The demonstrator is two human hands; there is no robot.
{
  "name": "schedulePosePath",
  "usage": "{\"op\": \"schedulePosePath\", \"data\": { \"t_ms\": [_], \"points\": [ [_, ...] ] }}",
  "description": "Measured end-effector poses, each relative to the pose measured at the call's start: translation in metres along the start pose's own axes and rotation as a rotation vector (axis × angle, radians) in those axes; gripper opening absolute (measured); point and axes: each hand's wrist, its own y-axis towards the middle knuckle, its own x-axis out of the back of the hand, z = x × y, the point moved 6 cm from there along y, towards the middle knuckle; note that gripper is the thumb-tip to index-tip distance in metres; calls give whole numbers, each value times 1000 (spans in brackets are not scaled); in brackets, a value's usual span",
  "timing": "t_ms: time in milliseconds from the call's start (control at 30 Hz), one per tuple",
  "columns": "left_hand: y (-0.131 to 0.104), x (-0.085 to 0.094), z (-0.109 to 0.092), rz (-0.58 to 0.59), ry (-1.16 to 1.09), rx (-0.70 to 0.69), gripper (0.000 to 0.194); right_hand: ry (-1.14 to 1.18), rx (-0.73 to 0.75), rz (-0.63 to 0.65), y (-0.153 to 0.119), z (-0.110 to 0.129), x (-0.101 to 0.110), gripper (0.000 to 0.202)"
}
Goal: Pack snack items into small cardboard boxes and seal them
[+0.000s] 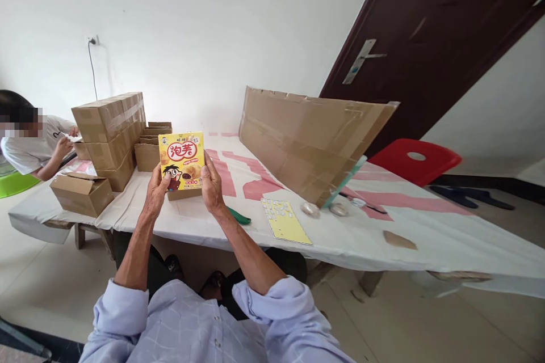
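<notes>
A yellow snack box point(182, 153) with red lettering and a cartoon figure is held upright above the table edge, its front facing me. My left hand point(158, 186) grips its lower left side, thumb on the front. On the opposite side, my right hand point(211, 181) holds the right edge, thumb near the front corner. The fingers behind the box are hidden. Beneath it, part of a brown cardboard piece point(185, 194) shows on the table. A green-handled tool point(239, 216) lies just right of my right hand, partly covered by my forearm.
Taped cartons point(108, 139) are stacked at left, beside a small carton point(82, 194) and open boxes point(148, 157). A large cardboard panel point(310, 142) leans at right. A yellow sticker sheet point(287, 227) lies in front. Another person point(38, 136) sits far left; a red chair point(415, 161) stands right.
</notes>
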Motion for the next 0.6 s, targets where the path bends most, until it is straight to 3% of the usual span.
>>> {"op": "schedulePosePath", "data": {
  "t_ms": [100,233,300,400,500,600],
  "points": [
    [-10,10,11,77,29,109,75,-86,62,54,-24,-8,7,75],
    [-25,51,45,145,66,301,73,-231,33,144,-46,-60,29,76],
    [-29,81,62,98,85,349,74,-276,-58,43,-38,-94,52,85],
    [-25,130,80,-75,129,359,80,-254,-227,-42,-11,-138,78,106],
    [-9,168,91,-209,170,337,85,-144,-364,76,18,-169,81,116],
    [20,190,105,-258,215,354,85,0,-415,259,33,-185,74,115]
  ]
}}
